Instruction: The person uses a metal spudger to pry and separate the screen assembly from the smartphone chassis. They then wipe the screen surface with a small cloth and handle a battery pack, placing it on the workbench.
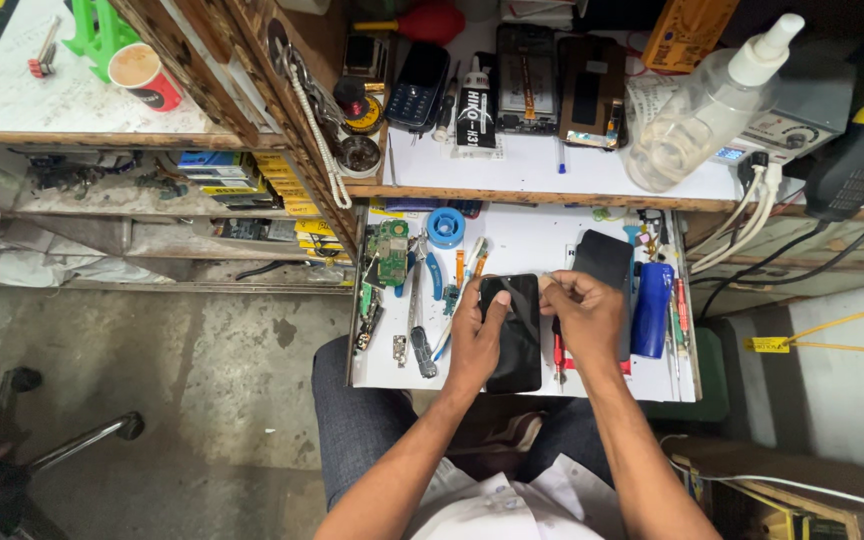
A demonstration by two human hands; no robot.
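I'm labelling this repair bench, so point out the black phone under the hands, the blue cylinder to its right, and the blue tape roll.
black phone (520, 350): head view, on its dark glass face.
blue cylinder (652, 310): head view, middle of its body.
blue tape roll (445, 227): head view, on its ring.

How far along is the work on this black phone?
Done: the phone lies closed and dark on the white tray, tools spread beside it. In hand: the left hand steadies it while the right hand peels a thin film strip across the screen. Left: the strip is not yet off; a second dark phone waits behind.
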